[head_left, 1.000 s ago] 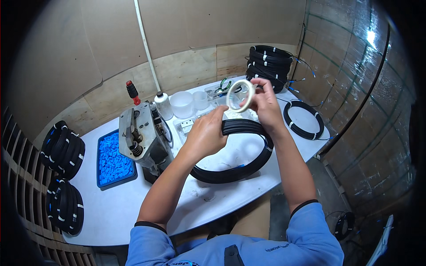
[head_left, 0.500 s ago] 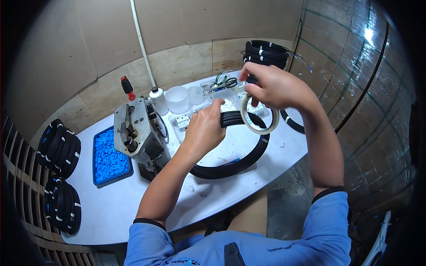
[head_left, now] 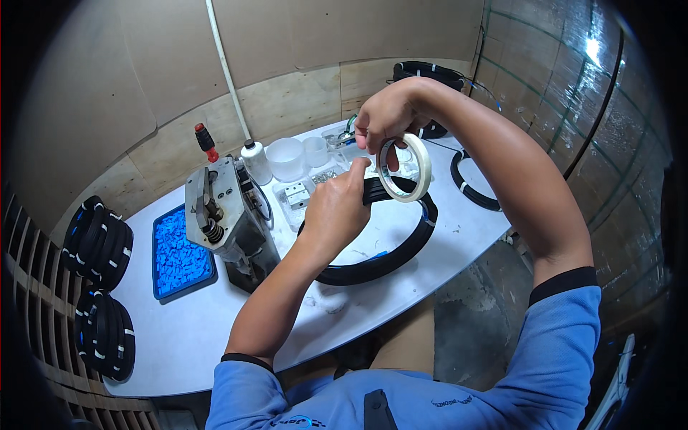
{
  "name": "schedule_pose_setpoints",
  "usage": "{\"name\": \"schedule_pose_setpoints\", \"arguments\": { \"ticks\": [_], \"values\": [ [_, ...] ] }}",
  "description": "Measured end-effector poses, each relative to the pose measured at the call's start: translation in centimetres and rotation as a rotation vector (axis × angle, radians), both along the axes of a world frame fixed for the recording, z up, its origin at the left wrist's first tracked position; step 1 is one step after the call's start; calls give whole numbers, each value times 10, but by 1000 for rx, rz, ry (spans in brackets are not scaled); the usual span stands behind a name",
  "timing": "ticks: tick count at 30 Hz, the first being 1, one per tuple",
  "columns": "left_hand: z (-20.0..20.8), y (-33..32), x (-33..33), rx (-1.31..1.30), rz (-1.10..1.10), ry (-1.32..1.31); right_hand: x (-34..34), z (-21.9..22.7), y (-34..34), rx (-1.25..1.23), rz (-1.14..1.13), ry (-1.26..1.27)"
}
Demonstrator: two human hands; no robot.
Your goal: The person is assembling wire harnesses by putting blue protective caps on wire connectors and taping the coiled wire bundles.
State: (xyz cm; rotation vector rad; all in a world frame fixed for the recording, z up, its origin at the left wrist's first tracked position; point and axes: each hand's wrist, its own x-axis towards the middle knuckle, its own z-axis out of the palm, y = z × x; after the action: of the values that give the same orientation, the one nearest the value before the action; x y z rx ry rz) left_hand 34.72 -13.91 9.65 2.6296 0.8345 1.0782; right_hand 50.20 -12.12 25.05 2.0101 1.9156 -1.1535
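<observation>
My left hand (head_left: 337,209) is closed around the far left part of a coil of black cable (head_left: 380,270), its thumb pointing up. The coil's near side rests low over the white table. My right hand (head_left: 390,118) is bent down above the coil's far side, gripping a roll of pale tape (head_left: 421,163). Some of its fingers pass into the roll's hole. The roll hangs upright, overlapping the coil in view. Between the two hands the fingertips are close together; whether a strip of tape runs there I cannot tell.
A metal bench press (head_left: 218,208) stands left of the coil, beside a tray of small blue pieces (head_left: 213,276). Behind are a white bottle (head_left: 256,163), a clear tub (head_left: 286,159) and small-parts boxes (head_left: 294,201). Bundled cable coils (head_left: 104,333) lie at the left edge; another coil (head_left: 469,193) lies right.
My right hand has moved left toward my left hand, its elbow swinging outward and the tape roll turning with it. My left hand keeps hold of the coil, shifted slightly right.
</observation>
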Motion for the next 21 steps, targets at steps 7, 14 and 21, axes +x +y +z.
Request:
{"name": "schedule_pose_setpoints", "arguments": {
  "ticks": [7,14,21],
  "values": [
    [7,-5,-4,-54,-26,-5,-2,-4,7,-37,14,-4],
    [5,-1,-4,-44,-66,-19,1,-7,12,-40,10,12],
    [11,0,-3,-100,-96,9,-3,-1,4,-20,-18,-50]
  ]
}}
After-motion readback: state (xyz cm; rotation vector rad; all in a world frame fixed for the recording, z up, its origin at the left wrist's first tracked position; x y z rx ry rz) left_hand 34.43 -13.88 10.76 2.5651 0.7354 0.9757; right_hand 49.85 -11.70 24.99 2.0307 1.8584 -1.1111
